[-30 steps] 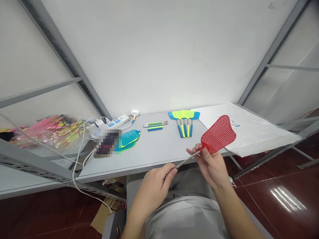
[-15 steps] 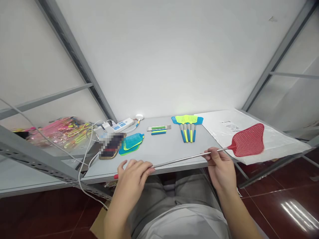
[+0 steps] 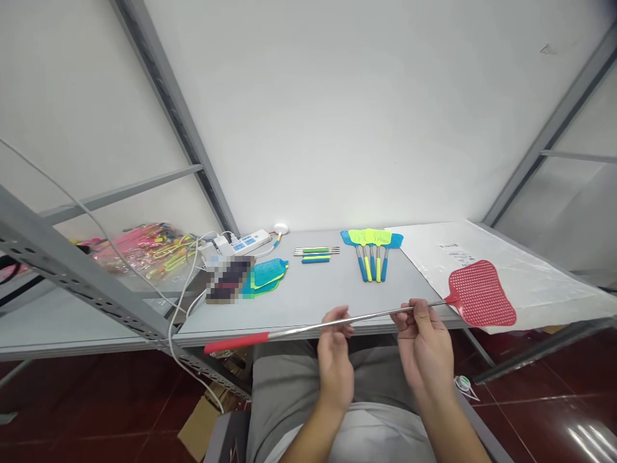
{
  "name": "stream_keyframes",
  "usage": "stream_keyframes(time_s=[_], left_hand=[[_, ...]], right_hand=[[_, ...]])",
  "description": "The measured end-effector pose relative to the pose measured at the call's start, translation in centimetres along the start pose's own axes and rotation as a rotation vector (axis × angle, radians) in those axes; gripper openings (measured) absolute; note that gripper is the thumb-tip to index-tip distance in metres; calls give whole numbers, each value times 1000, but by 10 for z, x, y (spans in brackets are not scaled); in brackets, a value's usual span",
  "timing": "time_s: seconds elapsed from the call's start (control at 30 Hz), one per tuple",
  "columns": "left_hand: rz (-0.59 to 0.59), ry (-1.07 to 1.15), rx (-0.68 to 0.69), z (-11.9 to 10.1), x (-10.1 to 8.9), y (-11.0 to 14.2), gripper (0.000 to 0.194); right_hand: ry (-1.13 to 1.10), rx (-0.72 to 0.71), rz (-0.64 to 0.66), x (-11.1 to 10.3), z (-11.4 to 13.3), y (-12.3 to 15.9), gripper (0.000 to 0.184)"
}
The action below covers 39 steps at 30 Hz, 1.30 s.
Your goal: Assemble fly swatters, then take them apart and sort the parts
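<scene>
A fly swatter (image 3: 376, 316) with a red perforated plastic head (image 3: 482, 292), a thin silvery metal rod (image 3: 299, 330) and a red handle (image 3: 236, 343) lies almost level above the front edge of the grey flat table (image 3: 318, 296). The bare right hand (image 3: 427, 344) pinches the rod between thumb and fingers, close to the head; I think this place keeps the wide end steady. The bare left hand (image 3: 336, 360) is near the middle, its fingers half curled behind the rod, perhaps to support it; whether they press on it, I cannot tell.

Farther back, five blue and yellow-green swatters (image 3: 371, 238) lie like a fan, heads overlapping, probably so that each handle shows separately. To their left are short metal rods with coloured grips (image 3: 317, 251), then stacked blue and green perforated plastic heads (image 3: 270, 273). A white plastic sheet (image 3: 434, 239) covers the right side.

Behind stands a plain white wall (image 3: 337, 116); below, the dark red tiled floor (image 3: 544, 399) shines.
</scene>
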State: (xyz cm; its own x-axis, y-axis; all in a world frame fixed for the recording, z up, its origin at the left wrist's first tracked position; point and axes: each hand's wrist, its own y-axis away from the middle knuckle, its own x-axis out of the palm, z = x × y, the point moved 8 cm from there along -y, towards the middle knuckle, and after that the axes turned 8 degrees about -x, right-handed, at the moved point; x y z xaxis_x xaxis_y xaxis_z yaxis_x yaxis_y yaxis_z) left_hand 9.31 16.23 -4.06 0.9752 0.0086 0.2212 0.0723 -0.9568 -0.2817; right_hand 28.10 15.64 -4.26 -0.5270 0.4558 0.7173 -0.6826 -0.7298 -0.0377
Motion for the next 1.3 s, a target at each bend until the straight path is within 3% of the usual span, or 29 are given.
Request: stream_keyframes(time_s=[0.1,0.2,0.3,0.43,0.6,0.7,0.87,0.97,1.13,1.3], left_hand=[[-62,64,-25,-13,-15,-12,36],[-26,45,76,-33,-26,-20,37],[3,68,100,-39,-30,-20,36],[9,174,-15,-32,-30,-21,35],[-127,397,-215,-25,-43,-29,32],[-97,466,-265,-24,-35,-28,27],[-7,486,-350,-13,-6,-13,30],[-42,477,-350,-11,-3,-7,33],[-118,483,-293,-23,-24,-12,35],[-307,575,-191,-47,-77,-29,29]], right_hand=[[24,38,50,6,-7,8,22],[42,62,82,9,-8,13,23],[49,66,89,9,-2,11,24],[33,17,64,1,15,-4,24],[15,-80,-10,-17,33,-32,25],[50,-71,50,-11,26,-28,25],[147,94,367,26,-9,17,19],[182,71,398,30,-12,27,19],[284,-18,439,25,10,17,20],[223,-131,240,2,46,-13,23]])
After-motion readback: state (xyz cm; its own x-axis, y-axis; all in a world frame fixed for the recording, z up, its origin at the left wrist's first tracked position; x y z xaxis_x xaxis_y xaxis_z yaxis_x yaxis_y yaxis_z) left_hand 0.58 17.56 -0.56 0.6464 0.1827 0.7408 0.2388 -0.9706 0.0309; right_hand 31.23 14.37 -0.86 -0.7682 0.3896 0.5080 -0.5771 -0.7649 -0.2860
